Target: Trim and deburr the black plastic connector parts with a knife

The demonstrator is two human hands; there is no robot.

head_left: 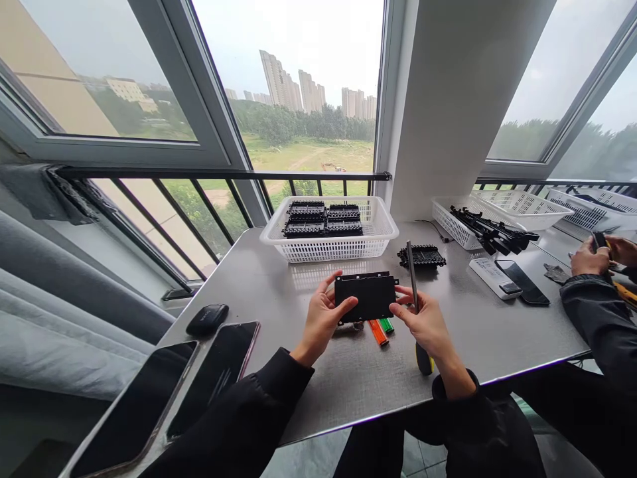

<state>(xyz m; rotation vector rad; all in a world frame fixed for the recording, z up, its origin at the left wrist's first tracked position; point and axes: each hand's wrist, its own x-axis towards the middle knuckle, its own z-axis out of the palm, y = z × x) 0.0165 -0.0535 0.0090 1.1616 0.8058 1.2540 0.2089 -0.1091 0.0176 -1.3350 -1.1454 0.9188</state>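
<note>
A flat black rectangular plastic part (pixel 365 297) is held up over the table between my two hands. My left hand (pixel 326 312) grips its left edge, thumb on the face toward me. At the right edge, my right hand (pixel 423 325) pinches the part with thumb and fingers. The same hand also keeps hold of a flat metal file (pixel 411 265), its blade pointing up and its black-and-yellow handle hanging below the palm. Beneath the part lie an orange strip-shaped object (pixel 378 333) and a green one (pixel 387 325), both partly covered.
A white basket (pixel 331 251) with stacked black parts stands by the window. To its right lies another black part (pixel 428 256). Phones (pixel 213 378) and a black case (pixel 208 319) rest at left. A power strip (pixel 492 276) is at right, near a co-worker's hands (pixel 592 255).
</note>
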